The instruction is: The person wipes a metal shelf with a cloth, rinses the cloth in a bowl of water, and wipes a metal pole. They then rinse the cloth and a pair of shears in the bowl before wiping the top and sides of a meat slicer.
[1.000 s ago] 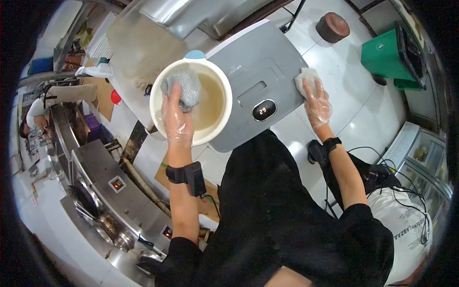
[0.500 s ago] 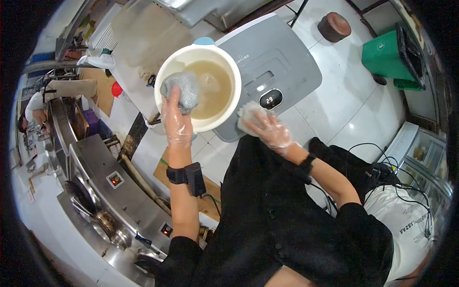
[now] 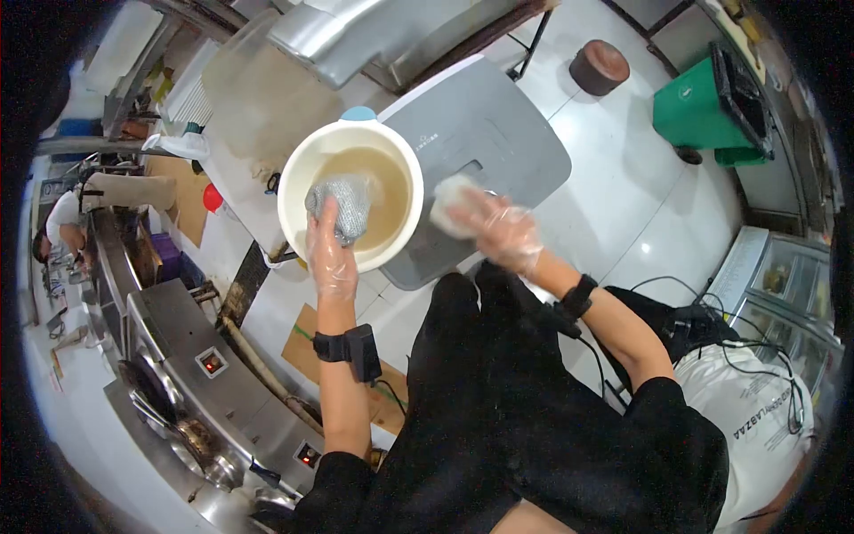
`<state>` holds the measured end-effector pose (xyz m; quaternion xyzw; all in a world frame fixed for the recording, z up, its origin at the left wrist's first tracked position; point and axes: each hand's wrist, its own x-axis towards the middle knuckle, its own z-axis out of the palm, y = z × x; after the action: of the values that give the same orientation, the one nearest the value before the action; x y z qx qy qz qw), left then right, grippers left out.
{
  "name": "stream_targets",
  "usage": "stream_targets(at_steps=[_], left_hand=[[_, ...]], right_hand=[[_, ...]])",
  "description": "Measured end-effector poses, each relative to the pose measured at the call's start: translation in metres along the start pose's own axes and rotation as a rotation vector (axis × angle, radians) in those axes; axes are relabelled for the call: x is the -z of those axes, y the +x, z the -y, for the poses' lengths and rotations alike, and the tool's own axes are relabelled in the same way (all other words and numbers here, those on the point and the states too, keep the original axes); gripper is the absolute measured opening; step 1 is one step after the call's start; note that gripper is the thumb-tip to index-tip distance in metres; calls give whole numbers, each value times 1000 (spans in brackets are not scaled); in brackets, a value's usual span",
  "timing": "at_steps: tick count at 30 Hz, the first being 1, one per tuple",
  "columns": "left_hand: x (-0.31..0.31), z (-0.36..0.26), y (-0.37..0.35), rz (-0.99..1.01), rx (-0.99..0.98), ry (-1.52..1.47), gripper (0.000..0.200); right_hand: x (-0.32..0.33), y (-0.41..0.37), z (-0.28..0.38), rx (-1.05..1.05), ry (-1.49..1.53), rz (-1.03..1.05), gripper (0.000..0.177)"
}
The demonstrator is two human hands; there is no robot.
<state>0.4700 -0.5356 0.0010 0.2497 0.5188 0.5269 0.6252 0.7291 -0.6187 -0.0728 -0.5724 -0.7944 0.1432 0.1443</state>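
appliance top [image 3: 507, 133], grey, on tiled floor [image 3: 623, 178]; left fingers [image 3: 327, 224] clamp scourer [image 3: 345, 200], right fingers [image 3: 485, 215] clutch cloth [image 3: 447, 203].

We count two gloved hands, our left hand [image 3: 331, 254] and our right hand [image 3: 503, 233], and two black wristbands [image 3: 349, 345], one behind each grip. One scouring pad [image 3: 342, 205] sits in the left grip and one white cloth [image 3: 445, 205] in the right. Between the two grips stands one white basin [image 3: 290, 182], holding one pool of brown water [image 3: 384, 182]. Under the right grip lies one grey appliance [image 3: 498, 133]. Far beyond the right grip we count one green bin [image 3: 698, 111] and one round brown block [image 3: 598, 64]. Well off to the left of the left grip is one other person [image 3: 58, 222], and below that grip are two small red-lit panels [image 3: 212, 363] on one steel range [image 3: 178, 307].
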Motion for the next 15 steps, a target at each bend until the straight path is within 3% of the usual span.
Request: stream_targets(at_steps=[1, 2, 4, 7, 8, 10, 12, 14, 15], left_hand=[[-2, -2, -1, -32, 2, 15, 63], [-5, -3, -1, -69, 2, 30, 63], [-7, -2, -2, -106, -23, 26, 63], [-16, 3, 0, -148, -62, 11, 63], [-23, 4, -1, -178, -64, -3, 62], [-32, 10, 1, -219, -84, -22, 62], [-36, 20, 4, -202, -122, -39, 61], [-50, 22, 0, -229, -144, -45, 60], [-57, 22, -4, -264, -140, -53, 59]], right_hand=[[6, 12, -17, -47, 43, -79, 65], [31, 30, -20, -199, 11, 31, 64], [50, 57, -30, -318, 71, -48, 60], [40, 93, -38, -91, -253, -313, 62], [43, 103, -30, -51, -73, -249, 65], [45, 124, -10, -160, 314, 66, 67], [49, 140, 7, -292, 409, 310, 67], [44, 149, 8, -209, 717, 429, 71], [34, 152, 11, -270, 685, 405, 65]])
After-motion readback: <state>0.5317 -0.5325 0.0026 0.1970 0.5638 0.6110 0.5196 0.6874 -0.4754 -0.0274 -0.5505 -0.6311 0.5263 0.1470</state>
